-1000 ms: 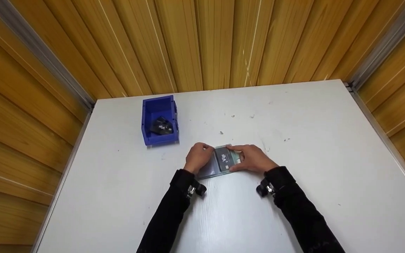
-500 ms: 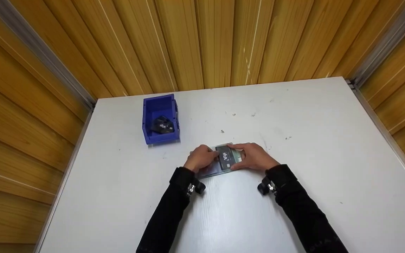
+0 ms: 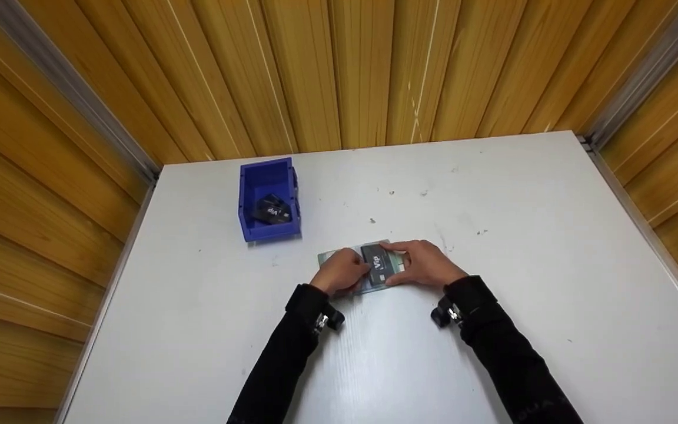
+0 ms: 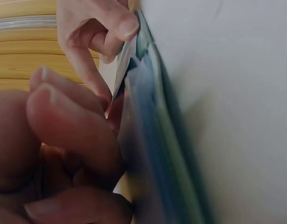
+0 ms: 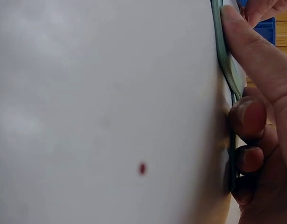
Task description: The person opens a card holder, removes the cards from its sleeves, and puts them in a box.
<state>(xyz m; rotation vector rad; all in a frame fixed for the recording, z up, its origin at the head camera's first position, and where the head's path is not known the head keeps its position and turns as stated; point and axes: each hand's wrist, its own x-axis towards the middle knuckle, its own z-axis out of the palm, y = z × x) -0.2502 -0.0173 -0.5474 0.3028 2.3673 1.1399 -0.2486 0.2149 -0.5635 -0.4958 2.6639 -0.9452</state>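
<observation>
A pocket-sized folder (image 3: 329, 255) with pale green edges and clear sleeves lies spread on the white table in the head view. Over its right half is a black card (image 3: 376, 257) printed "Vip". My left hand (image 3: 341, 272) has curled fingers, with the tips at the card's left edge; I cannot tell how firmly they pinch it. In the left wrist view, the curled fingers sit against the clear sleeve (image 4: 143, 93). My right hand (image 3: 427, 265) grips the folder's right end between thumb and fingers. The right wrist view shows the thumb (image 5: 255, 51) along the green edge.
A blue bin (image 3: 271, 232) stands at the back left of the white table (image 3: 521, 235), with several black cards (image 3: 272, 210) in it. Wood-pattern walls (image 3: 362, 70) rise behind the table and at both sides. A camera (image 3: 334, 318) is strapped to each wrist.
My left hand has slid right across the folder to the black card's left edge, uncovering the folder's upper left corner. My right hand keeps its grip, nearly still.
</observation>
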